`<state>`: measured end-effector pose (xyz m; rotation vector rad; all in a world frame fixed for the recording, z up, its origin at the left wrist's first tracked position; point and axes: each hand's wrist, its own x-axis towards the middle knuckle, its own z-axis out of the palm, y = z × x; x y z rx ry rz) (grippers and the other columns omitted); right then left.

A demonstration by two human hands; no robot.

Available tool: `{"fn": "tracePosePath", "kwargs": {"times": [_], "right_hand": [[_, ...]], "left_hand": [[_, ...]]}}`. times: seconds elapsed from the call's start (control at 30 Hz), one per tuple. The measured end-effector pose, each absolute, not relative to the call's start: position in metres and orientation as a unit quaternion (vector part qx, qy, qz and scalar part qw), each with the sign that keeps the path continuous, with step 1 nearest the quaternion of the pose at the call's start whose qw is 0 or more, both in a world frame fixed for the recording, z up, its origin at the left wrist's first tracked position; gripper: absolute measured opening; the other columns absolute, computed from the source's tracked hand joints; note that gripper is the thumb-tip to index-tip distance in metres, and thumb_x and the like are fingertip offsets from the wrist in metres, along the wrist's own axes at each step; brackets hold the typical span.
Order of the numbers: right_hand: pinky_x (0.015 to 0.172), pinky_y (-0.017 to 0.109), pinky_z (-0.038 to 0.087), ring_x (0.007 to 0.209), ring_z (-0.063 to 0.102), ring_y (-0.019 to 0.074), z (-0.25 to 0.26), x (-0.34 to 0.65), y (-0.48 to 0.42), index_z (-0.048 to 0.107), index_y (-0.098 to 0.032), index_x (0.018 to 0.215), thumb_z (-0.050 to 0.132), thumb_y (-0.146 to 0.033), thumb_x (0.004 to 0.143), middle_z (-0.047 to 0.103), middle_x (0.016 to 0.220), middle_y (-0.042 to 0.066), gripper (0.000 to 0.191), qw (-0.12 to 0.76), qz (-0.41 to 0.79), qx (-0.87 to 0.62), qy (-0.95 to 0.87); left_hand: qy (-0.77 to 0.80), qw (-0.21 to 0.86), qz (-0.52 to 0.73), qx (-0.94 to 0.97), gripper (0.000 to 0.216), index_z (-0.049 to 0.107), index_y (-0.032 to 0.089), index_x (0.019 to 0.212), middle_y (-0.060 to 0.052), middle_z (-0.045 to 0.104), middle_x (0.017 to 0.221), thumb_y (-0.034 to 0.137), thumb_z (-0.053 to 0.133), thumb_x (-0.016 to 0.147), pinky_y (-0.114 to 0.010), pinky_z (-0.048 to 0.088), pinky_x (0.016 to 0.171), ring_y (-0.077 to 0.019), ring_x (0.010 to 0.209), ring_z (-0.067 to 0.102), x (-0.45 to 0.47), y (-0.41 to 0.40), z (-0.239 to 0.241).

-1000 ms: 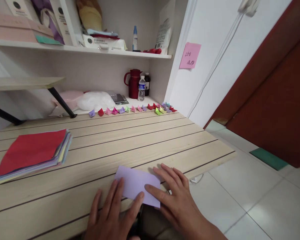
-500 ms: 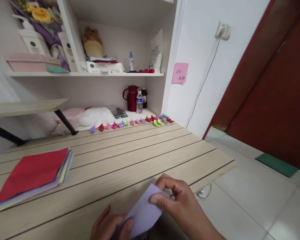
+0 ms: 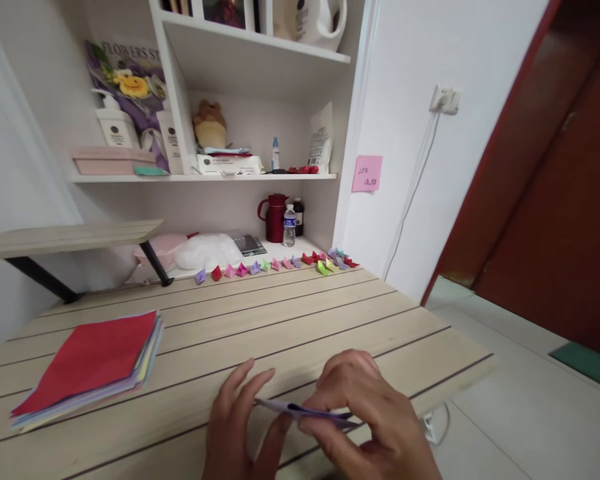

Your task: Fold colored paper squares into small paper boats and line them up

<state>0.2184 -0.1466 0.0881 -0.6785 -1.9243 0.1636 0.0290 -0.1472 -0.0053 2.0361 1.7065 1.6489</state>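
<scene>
A folded lilac paper (image 3: 305, 411) is held edge-on just above the near edge of the wooden table (image 3: 290, 320). My right hand (image 3: 367, 417) pinches its right part between thumb and fingers. From the left, my left hand (image 3: 240, 423) grips the paper's other end with the thumb underneath and the fingers raised. A stack of coloured paper sheets (image 3: 93, 363), red on top, lies at the table's left. Along the table's far edge runs a row of small folded paper boats (image 3: 275, 265).
Behind the table stand white shelves (image 3: 205, 177) with a red jug (image 3: 276, 218), a water bottle (image 3: 289, 235), boxes and a flower bouquet. A pink sticky note (image 3: 367, 174) hangs on the wall. To the right are a tiled floor and a red door (image 3: 560, 220).
The lilac paper, pressed flat on the table a second ago, was lifted and turned edge-on between both hands. The view tilted upward, showing more of the shelves.
</scene>
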Motion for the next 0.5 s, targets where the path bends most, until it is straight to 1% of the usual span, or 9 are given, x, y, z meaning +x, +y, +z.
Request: {"fn": "tracePosePath", "kwargs": {"times": [0.07, 0.17, 0.23, 0.33, 0.4, 0.47, 0.5], "right_hand": [[0.075, 0.035, 0.049, 0.074, 0.064, 0.0179, 0.093, 0.216, -0.144, 0.066, -0.024, 0.091, 0.070, -0.011, 0.086, 0.068, 0.075, -0.001, 0.014, 0.518, 0.042, -0.267, -0.812], [0.074, 0.037, 0.049, 0.075, 0.064, 0.0189, 0.096, 0.212, -0.139, 0.065, -0.024, 0.095, 0.067, -0.010, 0.087, 0.068, 0.078, 0.000, 0.016, 0.532, 0.032, -0.254, -0.807], [0.077, 0.037, 0.050, 0.079, 0.065, 0.0198, 0.095, 0.210, -0.138, 0.064, -0.025, 0.100, 0.067, -0.010, 0.088, 0.069, 0.083, 0.000, 0.019, 0.528, 0.035, -0.253, -0.810], [0.083, 0.038, 0.053, 0.094, 0.066, 0.0223, 0.090, 0.210, -0.138, 0.062, -0.028, 0.114, 0.066, -0.014, 0.090, 0.069, 0.099, 0.003, 0.028, 0.510, 0.033, -0.278, -0.813], [0.090, 0.038, 0.054, 0.110, 0.062, 0.0253, 0.086, 0.209, -0.139, 0.057, -0.028, 0.126, 0.066, -0.019, 0.090, 0.064, 0.117, 0.008, 0.037, 0.518, 0.024, -0.310, -0.797], [0.097, 0.040, 0.053, 0.124, 0.055, 0.0287, 0.083, 0.209, -0.139, 0.051, -0.028, 0.134, 0.069, -0.024, 0.089, 0.055, 0.131, 0.011, 0.049, 0.540, 0.018, -0.337, -0.771], [0.099, 0.041, 0.052, 0.127, 0.052, 0.0297, 0.082, 0.208, -0.139, 0.049, -0.028, 0.136, 0.071, -0.025, 0.087, 0.051, 0.135, 0.012, 0.053, 0.551, 0.020, -0.346, -0.759]], "left_hand": [[0.555, 0.014, 0.517, 0.651, 0.025, 0.071, 0.032, 0.108, -0.006, 0.062, 0.133, 0.035, 0.054, 0.089, -0.050, 0.050, 0.102, -0.0259, 0.125, 0.058, 0.029, -0.141, -0.002], [0.552, 0.075, 0.524, 0.645, 0.024, 0.075, 0.033, 0.094, -0.003, 0.067, 0.126, 0.024, 0.055, 0.084, -0.047, 0.052, 0.101, -0.0238, 0.119, 0.062, 0.027, -0.137, 0.001], [0.542, 0.130, 0.533, 0.637, 0.023, 0.076, 0.032, 0.092, -0.002, 0.071, 0.120, 0.023, 0.056, 0.084, -0.042, 0.053, 0.100, -0.0222, 0.114, 0.065, 0.024, -0.135, 0.002], [0.529, 0.202, 0.529, 0.632, 0.020, 0.078, 0.030, 0.096, -0.002, 0.076, 0.110, 0.033, 0.061, 0.085, -0.036, 0.056, 0.095, -0.0215, 0.104, 0.070, 0.020, -0.133, 0.003], [0.538, 0.223, 0.541, 0.606, 0.023, 0.078, 0.029, 0.096, -0.001, 0.078, 0.104, 0.042, 0.064, 0.084, -0.035, 0.056, 0.093, -0.0216, 0.094, 0.072, 0.021, -0.133, 0.004], [0.554, 0.227, 0.566, 0.567, 0.028, 0.079, 0.028, 0.086, -0.001, 0.079, 0.093, 0.052, 0.066, 0.081, -0.034, 0.056, 0.092, -0.0214, 0.084, 0.072, 0.023, -0.134, 0.007], [0.561, 0.227, 0.574, 0.551, 0.031, 0.078, 0.027, 0.078, -0.001, 0.078, 0.084, 0.056, 0.066, 0.079, -0.033, 0.056, 0.091, -0.0213, 0.080, 0.072, 0.024, -0.135, 0.008]]}}
